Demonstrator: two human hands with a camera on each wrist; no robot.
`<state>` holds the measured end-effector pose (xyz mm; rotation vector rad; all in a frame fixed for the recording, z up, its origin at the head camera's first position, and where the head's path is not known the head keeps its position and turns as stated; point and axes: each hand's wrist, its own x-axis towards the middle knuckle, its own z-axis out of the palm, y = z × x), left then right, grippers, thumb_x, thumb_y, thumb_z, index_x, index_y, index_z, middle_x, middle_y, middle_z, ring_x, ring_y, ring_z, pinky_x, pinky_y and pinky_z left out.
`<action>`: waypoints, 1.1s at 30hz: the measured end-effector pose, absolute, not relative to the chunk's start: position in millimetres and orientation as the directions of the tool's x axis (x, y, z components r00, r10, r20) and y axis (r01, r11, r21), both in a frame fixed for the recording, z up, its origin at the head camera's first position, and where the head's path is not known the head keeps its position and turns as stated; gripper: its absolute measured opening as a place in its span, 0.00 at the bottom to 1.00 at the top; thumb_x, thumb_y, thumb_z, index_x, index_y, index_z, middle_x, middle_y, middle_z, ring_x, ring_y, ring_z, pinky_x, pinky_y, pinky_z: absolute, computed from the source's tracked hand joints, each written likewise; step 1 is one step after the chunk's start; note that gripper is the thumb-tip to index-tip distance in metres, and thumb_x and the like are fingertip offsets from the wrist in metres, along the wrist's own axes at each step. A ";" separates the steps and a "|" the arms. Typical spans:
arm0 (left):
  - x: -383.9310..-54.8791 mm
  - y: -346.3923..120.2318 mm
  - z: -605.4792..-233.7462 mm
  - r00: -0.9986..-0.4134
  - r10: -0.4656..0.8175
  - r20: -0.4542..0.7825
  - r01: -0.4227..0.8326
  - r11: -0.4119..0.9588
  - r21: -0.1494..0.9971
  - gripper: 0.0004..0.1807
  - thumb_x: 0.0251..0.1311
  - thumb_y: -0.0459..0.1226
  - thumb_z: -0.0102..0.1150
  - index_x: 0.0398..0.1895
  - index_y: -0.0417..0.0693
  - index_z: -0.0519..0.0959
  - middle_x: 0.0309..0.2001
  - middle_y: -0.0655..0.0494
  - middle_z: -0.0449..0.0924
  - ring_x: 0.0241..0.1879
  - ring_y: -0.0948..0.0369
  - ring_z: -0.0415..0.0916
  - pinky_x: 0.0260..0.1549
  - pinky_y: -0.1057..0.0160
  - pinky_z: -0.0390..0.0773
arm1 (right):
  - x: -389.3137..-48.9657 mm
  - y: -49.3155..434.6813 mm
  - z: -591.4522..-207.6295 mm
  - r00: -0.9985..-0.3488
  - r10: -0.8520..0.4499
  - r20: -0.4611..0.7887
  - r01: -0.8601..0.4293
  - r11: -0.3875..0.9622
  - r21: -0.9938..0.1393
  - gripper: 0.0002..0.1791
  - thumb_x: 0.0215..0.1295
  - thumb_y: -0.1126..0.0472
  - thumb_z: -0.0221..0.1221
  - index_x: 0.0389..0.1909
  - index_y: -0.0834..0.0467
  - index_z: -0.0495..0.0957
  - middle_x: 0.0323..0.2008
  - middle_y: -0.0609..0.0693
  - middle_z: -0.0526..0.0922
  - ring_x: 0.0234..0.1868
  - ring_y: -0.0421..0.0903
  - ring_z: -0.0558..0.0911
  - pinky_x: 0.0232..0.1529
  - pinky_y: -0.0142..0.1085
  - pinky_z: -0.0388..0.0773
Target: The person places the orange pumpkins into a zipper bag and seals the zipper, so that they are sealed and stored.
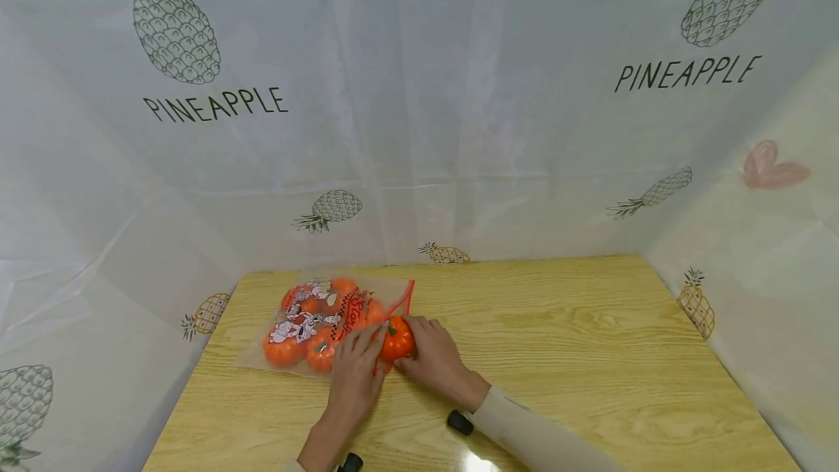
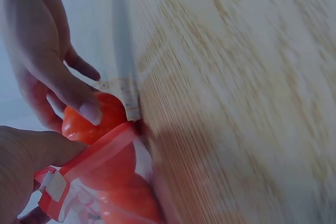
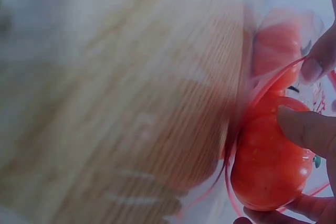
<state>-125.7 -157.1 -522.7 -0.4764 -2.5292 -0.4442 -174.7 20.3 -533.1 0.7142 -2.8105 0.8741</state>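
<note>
A translucent zip bag (image 1: 304, 325) with cartoon print and red lettering lies on the left half of the table, with several ribbed red-orange tomatoes inside. At the bag's right-hand mouth, my right hand (image 1: 435, 357) grips a tomato (image 1: 397, 341) with a green stem; its lower part sits within the red zip edge (image 2: 102, 150). My left hand (image 1: 356, 370) pinches that edge beside the white slider (image 2: 53, 185), holding the mouth apart. In the right wrist view, the right thumb (image 3: 307, 129) lies over the tomato, with fingers beneath it.
The pale wooden table (image 1: 557, 341) extends to the right of the hands. A white curtain (image 1: 419, 115) with pineapple prints stands behind it and along both sides. Each wrist wears a small black device, such as the one by the right sleeve (image 1: 524, 428).
</note>
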 end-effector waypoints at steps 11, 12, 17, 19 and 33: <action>-126.3 -156.7 -521.6 -0.782 0.251 0.571 0.424 0.885 0.191 0.41 0.38 0.26 0.86 0.63 0.39 0.84 0.58 0.48 0.82 0.56 0.45 0.75 0.55 0.42 0.78 | -171.5 18.2 -532.0 -0.884 -0.405 0.233 -0.466 0.726 -0.507 0.41 0.56 0.53 0.79 0.69 0.61 0.75 0.60 0.57 0.83 0.53 0.55 0.81 0.53 0.49 0.82; -126.5 -156.7 -521.7 -0.777 0.253 0.577 0.425 0.886 0.184 0.40 0.38 0.26 0.86 0.63 0.39 0.84 0.58 0.48 0.82 0.56 0.45 0.75 0.54 0.42 0.78 | -171.2 18.1 -532.4 -0.880 -0.410 0.239 -0.474 0.723 -0.503 0.41 0.55 0.53 0.80 0.68 0.61 0.75 0.59 0.56 0.83 0.52 0.54 0.81 0.52 0.49 0.82; -125.8 -156.4 -520.9 -0.766 0.262 0.587 0.432 0.886 0.168 0.40 0.37 0.24 0.84 0.62 0.39 0.84 0.58 0.48 0.82 0.56 0.45 0.76 0.53 0.42 0.78 | -174.0 13.8 -536.5 -0.869 -0.416 0.266 -0.494 0.720 -0.488 0.40 0.56 0.54 0.79 0.68 0.61 0.75 0.57 0.56 0.84 0.50 0.54 0.81 0.49 0.47 0.82; -124.9 -156.3 -520.2 -0.773 0.262 0.578 0.429 0.887 0.173 0.40 0.37 0.24 0.84 0.63 0.39 0.84 0.58 0.48 0.82 0.57 0.45 0.76 0.54 0.42 0.78 | -176.1 11.1 -538.3 -0.870 -0.413 0.269 -0.493 0.721 -0.486 0.40 0.57 0.54 0.79 0.69 0.61 0.75 0.57 0.56 0.84 0.49 0.54 0.81 0.49 0.46 0.82; -125.3 -158.4 -522.3 -0.767 0.250 0.591 0.429 0.884 0.184 0.36 0.44 0.23 0.79 0.63 0.39 0.84 0.58 0.47 0.83 0.57 0.45 0.76 0.54 0.41 0.78 | -183.8 3.6 -538.3 -0.904 -0.353 0.243 -0.429 0.738 -0.522 0.41 0.61 0.53 0.77 0.71 0.64 0.72 0.60 0.60 0.82 0.54 0.58 0.81 0.55 0.52 0.80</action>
